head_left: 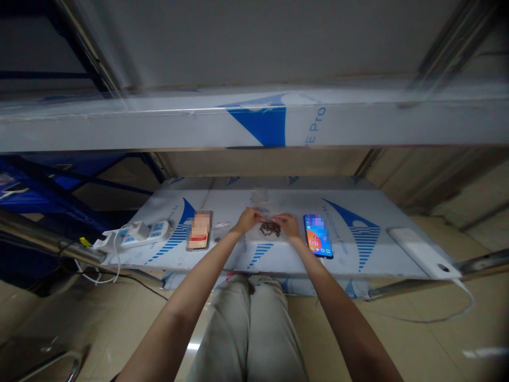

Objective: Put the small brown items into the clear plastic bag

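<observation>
My left hand (249, 217) and my right hand (287, 223) meet over the middle of the lower shelf, fingertips pinched close together. Between them is what looks like the top edge of a small clear plastic bag (268, 218). Just below the fingertips lies a pile of small dark brown pieces (270, 228), too small to name; I cannot tell whether they are inside the bag or under it. Another clear plastic bag (260, 197) rests flat beyond my hands. A lit phone (318, 236) lies right of my right hand.
On the left are a second phone (199, 230), a small clear packet (221, 227) and a white power strip (145, 233) with plugs and cables. A white device (423, 252) with a cable lies far right. An upper shelf edge (167, 127) crosses above the film-covered lower shelf (286, 260).
</observation>
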A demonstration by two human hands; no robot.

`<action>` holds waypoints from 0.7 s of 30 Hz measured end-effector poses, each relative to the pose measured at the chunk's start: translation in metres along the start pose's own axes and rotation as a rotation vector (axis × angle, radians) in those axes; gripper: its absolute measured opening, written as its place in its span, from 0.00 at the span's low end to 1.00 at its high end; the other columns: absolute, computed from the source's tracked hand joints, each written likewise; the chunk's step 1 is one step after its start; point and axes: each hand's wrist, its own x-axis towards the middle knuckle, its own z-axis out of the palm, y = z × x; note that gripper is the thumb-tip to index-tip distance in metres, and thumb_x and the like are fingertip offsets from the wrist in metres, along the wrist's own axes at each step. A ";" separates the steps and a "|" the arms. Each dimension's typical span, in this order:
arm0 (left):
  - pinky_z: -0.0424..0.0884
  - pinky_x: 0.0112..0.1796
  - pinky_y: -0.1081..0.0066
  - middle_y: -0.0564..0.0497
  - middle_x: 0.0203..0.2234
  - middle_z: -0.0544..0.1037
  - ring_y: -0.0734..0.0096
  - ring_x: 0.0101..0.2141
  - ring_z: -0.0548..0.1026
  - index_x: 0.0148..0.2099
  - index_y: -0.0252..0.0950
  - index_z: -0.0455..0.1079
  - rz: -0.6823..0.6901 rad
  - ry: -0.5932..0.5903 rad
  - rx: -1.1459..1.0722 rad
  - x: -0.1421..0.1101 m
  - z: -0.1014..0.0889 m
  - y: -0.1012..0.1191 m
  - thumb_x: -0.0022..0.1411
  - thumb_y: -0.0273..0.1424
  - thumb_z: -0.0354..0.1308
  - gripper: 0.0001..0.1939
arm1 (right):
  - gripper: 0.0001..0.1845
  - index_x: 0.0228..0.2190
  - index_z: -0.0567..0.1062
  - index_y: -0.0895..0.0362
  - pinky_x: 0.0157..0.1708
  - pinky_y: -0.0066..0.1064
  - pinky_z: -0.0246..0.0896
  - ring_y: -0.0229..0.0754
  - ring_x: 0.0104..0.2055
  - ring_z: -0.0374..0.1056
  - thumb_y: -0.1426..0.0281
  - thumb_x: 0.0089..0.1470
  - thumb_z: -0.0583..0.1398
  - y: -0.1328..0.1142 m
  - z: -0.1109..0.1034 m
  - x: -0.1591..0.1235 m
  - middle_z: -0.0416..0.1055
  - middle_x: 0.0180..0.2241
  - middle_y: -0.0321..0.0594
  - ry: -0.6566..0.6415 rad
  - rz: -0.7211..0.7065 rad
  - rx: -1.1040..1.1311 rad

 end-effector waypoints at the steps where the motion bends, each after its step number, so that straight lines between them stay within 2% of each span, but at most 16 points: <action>1: 0.62 0.30 0.75 0.48 0.25 0.76 0.72 0.26 0.70 0.31 0.32 0.74 0.012 -0.009 0.013 -0.003 -0.003 0.004 0.49 0.32 0.57 0.09 | 0.10 0.23 0.77 0.56 0.31 0.30 0.61 0.42 0.29 0.69 0.64 0.42 0.58 -0.003 -0.002 -0.001 0.75 0.27 0.40 -0.004 0.000 -0.008; 7: 0.61 0.28 0.76 0.49 0.24 0.75 0.73 0.25 0.69 0.31 0.31 0.73 0.017 -0.086 0.137 -0.022 -0.020 0.025 0.50 0.32 0.57 0.09 | 0.09 0.24 0.77 0.55 0.31 0.29 0.60 0.41 0.30 0.69 0.65 0.44 0.58 -0.027 -0.015 -0.014 0.75 0.27 0.40 -0.105 -0.048 -0.076; 12: 0.62 0.32 0.74 0.47 0.29 0.73 0.70 0.31 0.68 0.34 0.30 0.71 -0.001 -0.152 0.293 -0.044 -0.032 0.036 0.52 0.34 0.54 0.11 | 0.08 0.25 0.77 0.54 0.33 0.28 0.58 0.41 0.32 0.67 0.65 0.44 0.59 -0.059 -0.024 -0.034 0.74 0.28 0.39 -0.197 -0.170 -0.131; 15: 0.62 0.35 0.73 0.46 0.31 0.72 0.69 0.33 0.67 0.37 0.30 0.69 0.063 -0.161 0.352 -0.061 -0.035 0.041 0.55 0.34 0.51 0.13 | 0.08 0.25 0.76 0.55 0.32 0.27 0.56 0.39 0.31 0.66 0.66 0.45 0.58 -0.077 -0.024 -0.044 0.73 0.27 0.39 -0.239 -0.229 -0.141; 18: 0.62 0.37 0.72 0.46 0.32 0.71 0.68 0.35 0.67 0.38 0.30 0.68 0.112 -0.149 0.358 -0.076 -0.038 0.047 0.55 0.33 0.50 0.12 | 0.09 0.25 0.76 0.57 0.28 0.26 0.55 0.38 0.27 0.64 0.66 0.45 0.58 -0.088 -0.023 -0.050 0.72 0.26 0.39 -0.275 -0.230 -0.154; 21: 0.61 0.36 0.73 0.47 0.31 0.71 0.69 0.34 0.67 0.37 0.31 0.68 0.096 -0.147 0.318 -0.090 -0.043 0.055 0.55 0.33 0.49 0.12 | 0.09 0.25 0.75 0.58 0.26 0.26 0.54 0.37 0.26 0.63 0.66 0.44 0.58 -0.096 -0.023 -0.056 0.72 0.25 0.39 -0.281 -0.204 -0.166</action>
